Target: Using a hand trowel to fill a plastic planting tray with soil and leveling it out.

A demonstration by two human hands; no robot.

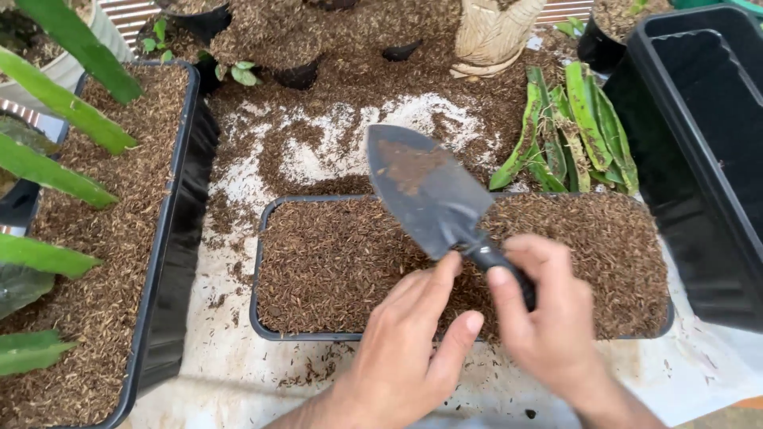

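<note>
A black metal hand trowel [433, 195] is gripped by its handle in the right hand [548, 314], blade raised just above the black rectangular plastic planter tray [262, 262] filled with brown husk-like growing medium [334, 266]. The left hand [409, 353] is held open, empty, fingertips touching the trowel's neck. The medium appears to be in the course of being levelled. Cut green cactus segments [576, 131] lie on the littered tabletop [238, 373] beyond.

Potting bench in daylight
A white sheet [238, 373] covered the surface, strewn with brown husk [318, 151]; slatted boards [131, 12] showed behind.
</note>
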